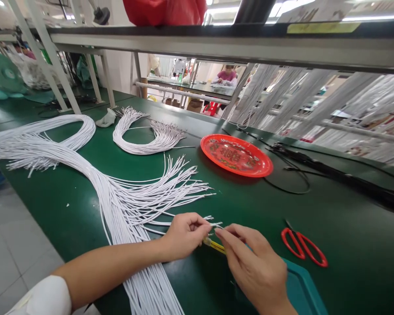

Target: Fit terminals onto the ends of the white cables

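My left hand (188, 236) is closed in a pinch on a white cable (216, 224), whose end sticks out past the fingertips. My right hand (256, 264) faces it from the right, thumb and fingers pinched together at the tip of the same cable. Just below both hands shows a thin yellow thing (216, 246) with a clear end; its kind is hard to tell, and my right hand partly hides it. A large bundle of white cables (118, 201) fans out beside my left hand and runs under my left forearm.
Red-handled scissors (304, 247) lie to the right, near a teal tray (304, 284). Farther back are a red patterned plate (236, 155), a curved cable bundle (141, 144), a looped bundle (82, 131) and black cables (341, 170). A shelf beam (216, 46) crosses above the green table (170, 170).
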### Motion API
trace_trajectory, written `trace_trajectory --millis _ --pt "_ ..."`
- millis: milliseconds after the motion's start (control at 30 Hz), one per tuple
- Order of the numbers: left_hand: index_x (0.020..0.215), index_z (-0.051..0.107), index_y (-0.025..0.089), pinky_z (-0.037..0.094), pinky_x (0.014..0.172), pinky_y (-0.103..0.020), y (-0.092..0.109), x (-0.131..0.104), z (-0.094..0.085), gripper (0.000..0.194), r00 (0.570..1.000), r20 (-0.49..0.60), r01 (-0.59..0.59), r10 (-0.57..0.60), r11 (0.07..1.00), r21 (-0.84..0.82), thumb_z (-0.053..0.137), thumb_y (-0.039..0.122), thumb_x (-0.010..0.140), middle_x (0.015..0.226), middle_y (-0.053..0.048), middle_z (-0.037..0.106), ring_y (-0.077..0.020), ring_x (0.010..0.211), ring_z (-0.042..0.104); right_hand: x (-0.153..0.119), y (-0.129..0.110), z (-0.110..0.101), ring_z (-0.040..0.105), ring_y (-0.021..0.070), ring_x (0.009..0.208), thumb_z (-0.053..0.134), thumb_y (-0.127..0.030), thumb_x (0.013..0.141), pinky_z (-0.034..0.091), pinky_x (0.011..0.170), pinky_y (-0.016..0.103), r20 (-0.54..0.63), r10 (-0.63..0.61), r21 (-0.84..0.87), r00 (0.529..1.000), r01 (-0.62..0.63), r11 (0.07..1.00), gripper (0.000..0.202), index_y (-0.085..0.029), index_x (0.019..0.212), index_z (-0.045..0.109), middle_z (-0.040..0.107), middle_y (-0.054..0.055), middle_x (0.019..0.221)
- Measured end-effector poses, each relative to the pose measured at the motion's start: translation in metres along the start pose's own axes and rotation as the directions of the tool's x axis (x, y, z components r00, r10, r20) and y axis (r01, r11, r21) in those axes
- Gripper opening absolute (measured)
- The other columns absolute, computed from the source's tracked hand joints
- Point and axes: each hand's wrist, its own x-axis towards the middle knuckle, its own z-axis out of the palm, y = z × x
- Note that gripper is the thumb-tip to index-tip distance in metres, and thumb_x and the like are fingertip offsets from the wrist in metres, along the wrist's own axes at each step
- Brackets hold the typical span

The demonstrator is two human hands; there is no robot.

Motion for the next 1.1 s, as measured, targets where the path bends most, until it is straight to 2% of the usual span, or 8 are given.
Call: trace_trajectory --millis 100,200,333,467,800,867,967,1100 --pt "0.073 0.055 0.011 0.032 0.041 -0.016 0.002 0.004 -0.002 0.023 0.998 -0.001 0.061 -0.061 0.992 -0.110 0.056 0.034 0.072 0.053 0.004 0.048 -0.0039 0.041 0.040 -0.006 -0.003 -0.003 0.060 0.0136 0.073 0.049 -0.018 0.079 0.046 0.067 0.023 0.078 0.009 -0.030 0.997 -0.007 1.000 0.018 -0.022 0.076 0.067 0.065 0.004 0.077" --pt "0.073 0.056 0.010 0.031 0.041 -0.016 0.003 0.006 -0.004 0.027 1.000 -0.003 0.030 -0.031 0.989 -0.142 0.058 0.037 0.071 0.057 0.003 0.050 -0.0039 0.043 0.041 -0.006 -0.003 -0.009 0.061 0.0134 0.071 0.043 -0.030 0.082 0.047 0.062 0.022 0.187 0.257 0.028 0.948 -0.266 0.963 0.024 -0.021 0.074 0.064 0.064 0.004 0.080" --pt "0.074 0.058 0.010 0.033 0.044 -0.018 0.002 0.004 -0.003 0.026 1.000 0.018 0.007 -0.006 0.995 -0.101 0.058 0.036 0.071 0.054 0.003 0.048 -0.0055 0.045 0.042 0.007 -0.002 -0.013 0.061 0.0152 0.069 0.045 -0.045 0.077 0.049 0.059 0.024 0.269 0.648 0.215 0.712 -0.700 0.681 0.031 -0.020 0.083 0.064 0.065 0.005 0.084" --pt "0.073 0.060 0.010 0.036 0.048 -0.019 0.001 0.001 -0.002 0.023 0.999 0.031 -0.039 0.041 0.998 -0.057 0.057 0.033 0.072 0.059 0.001 0.051 -0.0064 0.048 0.044 0.016 -0.004 -0.005 0.061 0.0172 0.064 0.054 -0.051 0.069 0.050 0.054 0.026 0.579 0.642 0.338 0.503 -0.864 0.373 0.044 -0.016 0.094 0.064 0.067 0.007 0.083" --pt "0.076 0.056 0.011 0.036 0.046 -0.019 0.005 -0.001 -0.001 0.020 0.995 0.078 0.061 -0.054 0.994 -0.092 0.055 0.030 0.072 0.057 0.002 0.050 -0.0065 0.045 0.045 0.010 -0.013 0.005 0.061 0.0178 0.073 0.050 -0.037 0.075 0.047 0.069 0.028 0.366 0.571 0.367 0.735 -0.677 0.638 0.023 -0.021 0.072 0.068 0.067 0.005 0.078" --pt "0.075 0.059 0.012 0.039 0.051 -0.021 0.004 0.000 -0.002 0.016 0.999 0.053 -0.003 0.003 1.000 -0.014 0.055 0.027 0.073 0.062 0.000 0.053 -0.0081 0.051 0.048 0.010 -0.015 0.002 0.059 0.0173 0.069 0.052 -0.037 0.073 0.046 0.067 0.028 0.334 0.592 0.360 0.733 -0.680 0.639 0.023 -0.021 0.068 0.067 0.066 0.005 0.073" --pt "0.073 0.063 0.014 0.041 0.064 -0.023 0.005 0.001 -0.006 0.011 0.985 0.023 -0.173 0.172 0.973 0.149 0.055 0.021 0.073 0.071 -0.003 0.058 -0.0115 0.067 0.052 0.011 -0.016 -0.002 0.052 0.0144 0.055 0.059 -0.042 0.067 0.043 0.055 0.027 0.492 0.650 0.420 0.580 -0.812 0.406 0.025 -0.019 0.062 0.066 0.060 0.003 0.059" --pt "0.072 0.064 0.013 0.041 0.068 -0.024 0.011 0.001 -0.009 0.011 0.976 0.099 -0.202 0.193 0.975 0.093 0.057 0.021 0.072 0.073 -0.004 0.059 -0.0122 0.071 0.052 0.014 -0.019 -0.003 0.040 0.0072 0.045 0.070 -0.044 0.055 0.036 0.042 0.021 0.827 0.473 0.476 0.305 -0.827 -0.300 0.030 -0.015 0.055 0.062 0.048 -0.001 0.050"
